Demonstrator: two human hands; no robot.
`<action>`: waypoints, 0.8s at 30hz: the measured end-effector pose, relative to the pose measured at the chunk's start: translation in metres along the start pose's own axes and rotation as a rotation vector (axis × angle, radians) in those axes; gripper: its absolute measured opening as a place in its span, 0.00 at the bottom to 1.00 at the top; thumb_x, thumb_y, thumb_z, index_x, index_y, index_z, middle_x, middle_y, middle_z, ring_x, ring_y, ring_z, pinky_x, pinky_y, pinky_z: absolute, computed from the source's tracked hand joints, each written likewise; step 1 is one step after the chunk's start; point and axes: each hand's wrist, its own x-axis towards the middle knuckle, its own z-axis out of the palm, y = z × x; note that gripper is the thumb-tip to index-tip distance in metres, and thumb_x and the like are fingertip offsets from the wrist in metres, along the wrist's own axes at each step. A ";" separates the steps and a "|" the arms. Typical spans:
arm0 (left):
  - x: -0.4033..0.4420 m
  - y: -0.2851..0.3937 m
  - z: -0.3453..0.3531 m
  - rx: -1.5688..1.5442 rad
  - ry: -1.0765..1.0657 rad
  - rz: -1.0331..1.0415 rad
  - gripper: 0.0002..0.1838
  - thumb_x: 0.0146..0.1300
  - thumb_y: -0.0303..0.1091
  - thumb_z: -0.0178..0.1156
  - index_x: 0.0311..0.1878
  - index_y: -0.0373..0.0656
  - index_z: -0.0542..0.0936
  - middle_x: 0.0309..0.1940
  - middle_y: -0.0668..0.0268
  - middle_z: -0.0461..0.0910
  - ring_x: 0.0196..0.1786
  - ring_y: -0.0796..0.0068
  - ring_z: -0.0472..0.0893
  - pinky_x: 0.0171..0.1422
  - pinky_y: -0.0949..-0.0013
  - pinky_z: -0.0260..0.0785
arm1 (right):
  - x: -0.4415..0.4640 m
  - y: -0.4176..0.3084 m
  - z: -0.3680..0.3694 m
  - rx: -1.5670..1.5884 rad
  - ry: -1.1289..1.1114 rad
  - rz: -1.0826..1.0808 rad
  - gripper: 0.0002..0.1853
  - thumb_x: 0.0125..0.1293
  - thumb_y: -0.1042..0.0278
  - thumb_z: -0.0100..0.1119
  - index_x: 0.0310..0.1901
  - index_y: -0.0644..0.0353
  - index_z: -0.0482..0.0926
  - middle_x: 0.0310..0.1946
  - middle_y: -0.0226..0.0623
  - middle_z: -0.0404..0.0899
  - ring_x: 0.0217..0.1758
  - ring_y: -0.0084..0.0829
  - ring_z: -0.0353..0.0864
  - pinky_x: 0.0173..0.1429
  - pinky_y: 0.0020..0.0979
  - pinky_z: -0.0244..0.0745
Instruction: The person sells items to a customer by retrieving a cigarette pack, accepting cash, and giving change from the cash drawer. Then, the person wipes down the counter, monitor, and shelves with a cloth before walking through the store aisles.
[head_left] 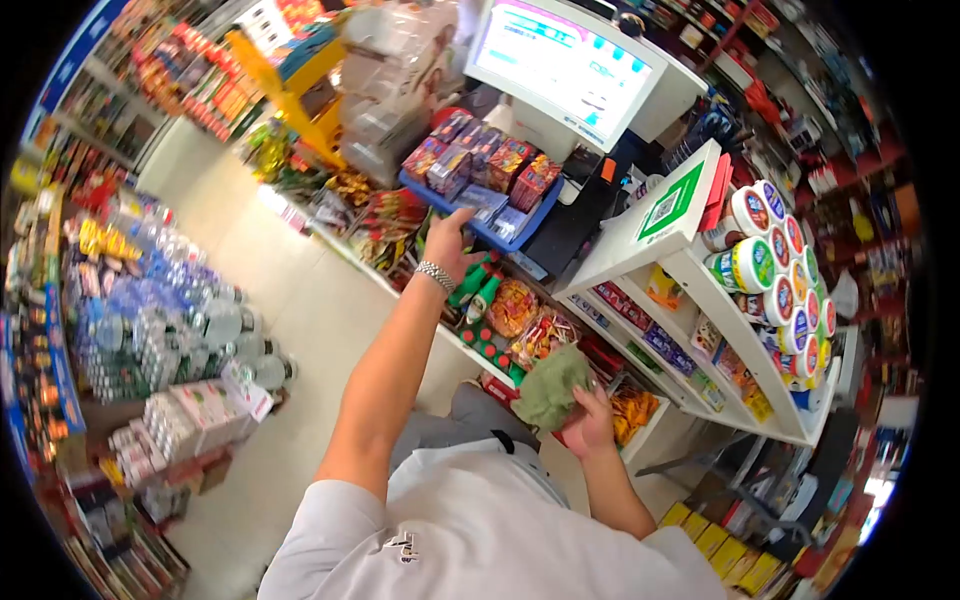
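My left hand (449, 244), with a metal band on its wrist, reaches to the near-left edge of a blue tray (480, 234). Its fingers are apart, and I cannot tell if they touch the tray. Small colourful boxes (510, 160) stand in rows in the tray, beside flat grey-blue packs (482, 205). Low on the right, my right hand (590, 420) is closed around a crumpled green cloth (552, 388). The cloth hangs in front of bagged sweets (545, 335) on the lower shelf.
Behind the tray stands a lit monitor (565, 65). A white shelf unit (690, 280) carries stacked round tubs (780, 265) on the right. Green bottles (482, 300) stand below the tray. Packs of water bottles (190, 325) sit on the floor at left.
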 end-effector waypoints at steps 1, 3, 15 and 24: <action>0.006 0.004 0.005 -0.001 0.002 -0.003 0.19 0.62 0.35 0.61 0.56 0.46 0.71 0.56 0.63 0.73 0.57 0.58 0.74 0.65 0.33 0.63 | -0.002 0.007 -0.001 0.047 0.065 -0.057 0.27 0.65 0.75 0.52 0.67 0.61 0.64 0.62 0.44 0.71 0.67 0.45 0.70 0.71 0.50 0.66; 0.026 0.002 -0.002 -0.006 -0.074 -0.046 0.14 0.62 0.32 0.57 0.50 0.41 0.75 0.47 0.64 0.79 0.51 0.60 0.79 0.64 0.34 0.66 | 0.001 0.031 -0.013 0.096 0.169 -0.157 0.27 0.64 0.78 0.52 0.65 0.61 0.64 0.61 0.44 0.71 0.67 0.45 0.71 0.71 0.50 0.65; -0.081 0.079 -0.120 0.063 -0.316 -0.112 0.22 0.58 0.21 0.56 0.57 0.39 0.69 0.43 0.63 0.79 0.38 0.71 0.84 0.32 0.71 0.82 | 0.110 0.068 0.098 -0.132 0.451 -1.038 0.30 0.66 0.82 0.52 0.70 0.69 0.58 0.68 0.47 0.65 0.68 0.39 0.69 0.71 0.39 0.64; -0.129 0.122 -0.264 0.029 -0.125 0.030 0.26 0.57 0.24 0.56 0.62 0.35 0.70 0.53 0.58 0.79 0.48 0.62 0.84 0.49 0.59 0.82 | 0.273 -0.007 0.053 -1.745 0.852 -0.726 0.30 0.72 0.66 0.52 0.70 0.72 0.59 0.66 0.61 0.67 0.71 0.53 0.64 0.73 0.47 0.60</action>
